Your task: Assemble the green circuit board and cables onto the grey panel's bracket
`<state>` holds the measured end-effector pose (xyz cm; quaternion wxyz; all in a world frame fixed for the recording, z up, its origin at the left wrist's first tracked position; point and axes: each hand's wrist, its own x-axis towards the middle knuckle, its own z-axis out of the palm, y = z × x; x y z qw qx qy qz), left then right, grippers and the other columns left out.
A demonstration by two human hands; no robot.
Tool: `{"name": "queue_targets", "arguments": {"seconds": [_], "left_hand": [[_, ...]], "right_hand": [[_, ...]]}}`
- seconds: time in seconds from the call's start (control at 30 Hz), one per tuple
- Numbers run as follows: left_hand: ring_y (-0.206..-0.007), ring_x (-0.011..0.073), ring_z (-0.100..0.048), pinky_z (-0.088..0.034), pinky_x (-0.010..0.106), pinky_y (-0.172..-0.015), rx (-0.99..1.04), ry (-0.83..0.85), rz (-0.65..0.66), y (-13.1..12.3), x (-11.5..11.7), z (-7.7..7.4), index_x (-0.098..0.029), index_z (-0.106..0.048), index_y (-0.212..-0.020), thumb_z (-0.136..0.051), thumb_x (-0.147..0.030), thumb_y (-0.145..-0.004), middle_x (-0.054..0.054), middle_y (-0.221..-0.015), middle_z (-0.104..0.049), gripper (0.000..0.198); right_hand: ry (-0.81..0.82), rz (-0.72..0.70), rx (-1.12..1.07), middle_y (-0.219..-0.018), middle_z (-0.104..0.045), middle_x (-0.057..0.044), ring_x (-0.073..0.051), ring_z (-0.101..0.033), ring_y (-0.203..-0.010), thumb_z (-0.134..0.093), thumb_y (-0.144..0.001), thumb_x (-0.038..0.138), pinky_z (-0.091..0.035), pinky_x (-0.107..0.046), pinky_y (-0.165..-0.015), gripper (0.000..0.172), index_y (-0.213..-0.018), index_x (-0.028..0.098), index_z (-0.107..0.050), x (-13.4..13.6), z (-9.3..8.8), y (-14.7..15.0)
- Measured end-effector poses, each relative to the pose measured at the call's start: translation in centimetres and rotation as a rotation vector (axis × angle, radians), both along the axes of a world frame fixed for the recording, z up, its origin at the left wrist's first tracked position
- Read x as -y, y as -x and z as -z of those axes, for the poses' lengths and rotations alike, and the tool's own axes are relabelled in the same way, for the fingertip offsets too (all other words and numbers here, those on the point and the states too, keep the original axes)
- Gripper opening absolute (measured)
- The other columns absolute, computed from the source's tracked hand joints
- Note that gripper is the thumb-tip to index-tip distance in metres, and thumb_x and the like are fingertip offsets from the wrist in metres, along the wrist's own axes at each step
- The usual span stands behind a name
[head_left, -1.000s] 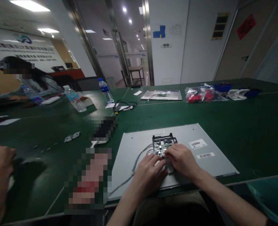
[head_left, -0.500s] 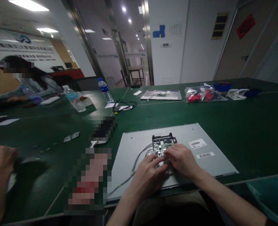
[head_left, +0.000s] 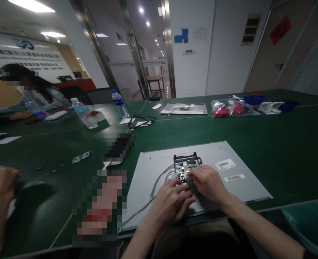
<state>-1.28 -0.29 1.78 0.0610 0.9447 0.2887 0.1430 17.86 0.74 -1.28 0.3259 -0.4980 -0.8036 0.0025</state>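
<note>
A broad green tabletop (head_left: 277,151), smooth with a dull sheen and crossed by thin pale seams, spreads under everything. On its near edge, directly before the person, a display panel (head_left: 212,154) lies flat, its rectangular back a matte grey sheet of metal with crisp edges. Farther off rests a smaller flat panel (head_left: 196,108), near a crinkled clear plastic bag (head_left: 249,109) with red contents. Two ribbed water bottles (head_left: 84,113) of clear plastic stand to the left.

The left hand (head_left: 172,199) arches over the lower middle of the display panel, fingers bent; whether they grip anything, I cannot tell. The right hand (head_left: 208,181) has its fingertips bunched at the circuit board's edge; what lies between them is hidden.

Above the fingertips sits a black slotted bracket (head_left: 187,157), angular and open-framed. The green circuit board (head_left: 184,169) beneath it carries small, shiny rounded components. A slim grey cable (head_left: 155,186) curves from the board's left side. Two white rectangular stickers (head_left: 234,177), one barcoded, are on the metal to the right.
</note>
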Motion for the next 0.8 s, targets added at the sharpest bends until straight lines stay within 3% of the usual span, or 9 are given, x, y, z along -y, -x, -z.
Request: {"name": "queue_targets", "arguments": {"seconds": [0.4, 0.8], "left_hand": [[-0.091, 0.0221, -0.055, -0.042, 0.038, -0.078, -0.02, 0.015, 0.009, 0.03, -0.07, 0.03, -0.022, -0.066, -0.096, -0.045, -0.031, -0.097, 0.004, -0.095, -0.067, 0.023], [-0.095, 0.0237, -0.055, -0.042, 0.04, -0.08, -0.002, 0.001, 0.012, 0.0, -0.03, -0.16, -0.023, -0.066, -0.097, -0.045, -0.032, -0.097, 0.003, -0.102, -0.069, 0.023]], "right_hand": [[0.033, -0.005, 0.003, -0.086, -0.069, -0.002, -0.02, -0.057, -0.08, -0.057, -0.089, 0.009, -0.038, -0.03, -0.074, 0.014, -0.087, 0.02, -0.066, 0.29, -0.96, 0.07], [0.012, 0.002, -0.035, -0.088, -0.068, -0.004, -0.021, -0.057, -0.084, -0.052, -0.091, 0.009, -0.04, -0.032, -0.077, 0.015, -0.093, 0.019, -0.064, 0.08, -0.42, 0.08]]}}
